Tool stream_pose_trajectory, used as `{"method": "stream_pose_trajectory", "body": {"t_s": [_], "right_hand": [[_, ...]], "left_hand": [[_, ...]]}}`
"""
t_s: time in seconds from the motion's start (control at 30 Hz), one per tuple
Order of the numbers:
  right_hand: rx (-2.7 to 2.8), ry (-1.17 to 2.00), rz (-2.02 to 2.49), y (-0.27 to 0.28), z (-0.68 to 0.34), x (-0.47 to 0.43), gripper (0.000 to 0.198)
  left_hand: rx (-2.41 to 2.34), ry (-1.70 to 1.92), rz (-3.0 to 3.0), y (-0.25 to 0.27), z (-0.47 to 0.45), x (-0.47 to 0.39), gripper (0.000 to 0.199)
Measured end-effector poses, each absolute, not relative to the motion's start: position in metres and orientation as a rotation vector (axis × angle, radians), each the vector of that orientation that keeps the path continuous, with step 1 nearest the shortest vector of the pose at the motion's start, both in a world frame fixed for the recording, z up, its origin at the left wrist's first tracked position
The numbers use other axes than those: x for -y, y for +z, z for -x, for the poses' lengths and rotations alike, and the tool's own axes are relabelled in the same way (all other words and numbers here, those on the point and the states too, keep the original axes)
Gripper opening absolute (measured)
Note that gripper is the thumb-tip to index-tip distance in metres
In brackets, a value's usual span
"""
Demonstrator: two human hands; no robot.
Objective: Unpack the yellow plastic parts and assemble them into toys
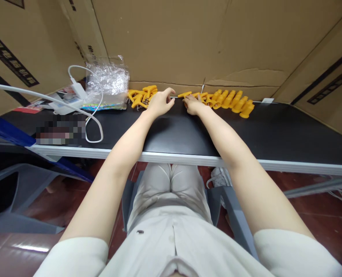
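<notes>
My left hand point(160, 104) is over the black tabletop, its thumb and index finger curved with a gap between them. Right beside it lies a heap of yellow-handled corkscrews point(139, 100) with metal spirals. My right hand point(193, 104) has its fingers bent down onto a yellow corkscrew point(184, 94), whose thin metal part points toward my left hand. How firmly the fingers close on it is partly hidden. Several yellow tapered sleeves point(231, 100) with flared ends stand or lean in a row to the right of that hand.
A clear plastic bag point(107, 82) lies at the back left, close to a white charger point(78, 90) and its looping cable point(102, 129). A blurred-out object point(60, 130) is near the front left. Cardboard walls point(188, 42) enclose the black table point(289, 134).
</notes>
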State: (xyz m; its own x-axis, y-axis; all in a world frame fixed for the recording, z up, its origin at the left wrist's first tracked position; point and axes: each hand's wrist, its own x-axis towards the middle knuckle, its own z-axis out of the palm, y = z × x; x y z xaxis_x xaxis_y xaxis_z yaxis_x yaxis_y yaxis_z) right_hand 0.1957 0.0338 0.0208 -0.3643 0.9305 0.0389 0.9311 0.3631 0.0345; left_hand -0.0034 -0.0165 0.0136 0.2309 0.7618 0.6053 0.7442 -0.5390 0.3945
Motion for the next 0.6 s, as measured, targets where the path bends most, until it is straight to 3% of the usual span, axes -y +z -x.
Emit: {"method": "stream_pose_trajectory", "body": {"t_s": [0.6], "right_hand": [[2.416, -0.056, 1.568, 0.004, -0.201, -0.038, 0.073]], "left_hand": [[-1.478, 1.227, -2.447, 0.014, 0.002, 0.020, 0.032]]}}
